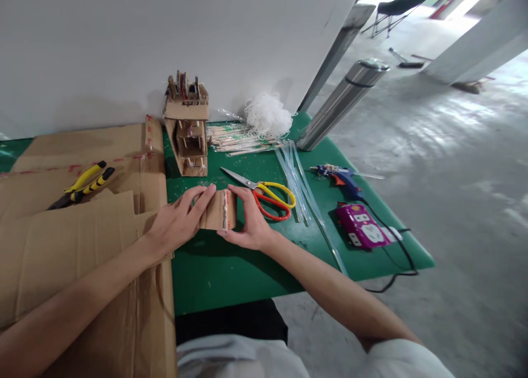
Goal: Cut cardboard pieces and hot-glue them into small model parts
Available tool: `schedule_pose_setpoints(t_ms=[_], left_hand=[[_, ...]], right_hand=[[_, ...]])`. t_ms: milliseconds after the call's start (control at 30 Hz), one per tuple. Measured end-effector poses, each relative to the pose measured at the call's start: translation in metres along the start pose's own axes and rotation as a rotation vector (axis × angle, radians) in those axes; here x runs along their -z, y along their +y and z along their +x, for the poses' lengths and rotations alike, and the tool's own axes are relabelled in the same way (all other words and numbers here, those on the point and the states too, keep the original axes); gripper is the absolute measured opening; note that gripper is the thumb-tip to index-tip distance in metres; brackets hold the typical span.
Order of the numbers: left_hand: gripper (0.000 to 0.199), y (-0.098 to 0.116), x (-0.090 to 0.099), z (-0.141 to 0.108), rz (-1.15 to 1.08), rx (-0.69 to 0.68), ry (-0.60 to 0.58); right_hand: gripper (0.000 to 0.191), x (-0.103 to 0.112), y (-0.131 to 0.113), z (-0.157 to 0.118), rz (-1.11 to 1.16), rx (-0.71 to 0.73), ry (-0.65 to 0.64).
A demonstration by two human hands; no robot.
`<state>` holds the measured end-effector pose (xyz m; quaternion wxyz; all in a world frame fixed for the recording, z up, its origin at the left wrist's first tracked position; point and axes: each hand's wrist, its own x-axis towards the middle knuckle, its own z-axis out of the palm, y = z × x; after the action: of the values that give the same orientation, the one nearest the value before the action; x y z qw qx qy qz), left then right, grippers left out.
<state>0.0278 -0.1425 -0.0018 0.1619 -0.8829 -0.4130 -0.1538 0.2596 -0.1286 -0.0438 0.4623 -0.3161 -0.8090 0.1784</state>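
Between my two hands is a small piece of brown cardboard [215,213] with a pale, red-marked strip along its right part. My left hand [181,215] grips its left side, fingers laid over the top edge. On the right side, my right hand [249,221] holds it with the thumb below and a finger at the upper corner. The undersides of the fingers are hidden. Scissors [268,196] with yellow and red handles lie just beyond my right hand. A cardboard structure with shelves [187,114] stands behind my hands.
Flat cardboard [82,257] covers the left, with yellow-black pliers [82,186] on top. Clear glue sticks [303,185], a glue gun [342,180] and a purple power socket [365,225] lie right. At the back are wooden sticks [239,138], white string [269,116] and a metal cylinder [342,105].
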Motion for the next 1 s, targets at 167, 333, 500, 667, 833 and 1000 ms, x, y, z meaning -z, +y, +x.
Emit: schedule_pose_setpoints(t_ms=[167,333,500,667,833,1000], left_hand=[[0.074,0.0002,0.0017,-0.0007,-0.013,-0.011,0.03],[0.071,0.0014,0.0038,0.0001,0.014,-0.035,0.079],[0.071,0.0009,0.0022,-0.0013,-0.016,-0.019,0.078],[0.069,0.0001,0.0004,-0.003,0.001,-0.009,0.072],[0.072,0.0006,0.0003,0.0003,-0.052,-0.013,0.039],[0.09,-0.0002,-0.0023,0.0033,-0.138,-0.034,-0.026]], right_hand=[[0.086,0.0006,0.0007,0.0001,0.0,-0.008,-0.043],[0.083,0.0018,0.0007,0.0007,0.034,0.019,-0.036],[0.084,0.0022,0.0012,0.0004,0.039,0.013,-0.045],[0.086,0.0019,0.0037,-0.0005,0.031,0.026,-0.036],[0.09,0.0022,0.0049,-0.0018,0.029,0.044,-0.002],[0.092,0.0015,0.0035,-0.0021,0.02,0.063,0.024]])
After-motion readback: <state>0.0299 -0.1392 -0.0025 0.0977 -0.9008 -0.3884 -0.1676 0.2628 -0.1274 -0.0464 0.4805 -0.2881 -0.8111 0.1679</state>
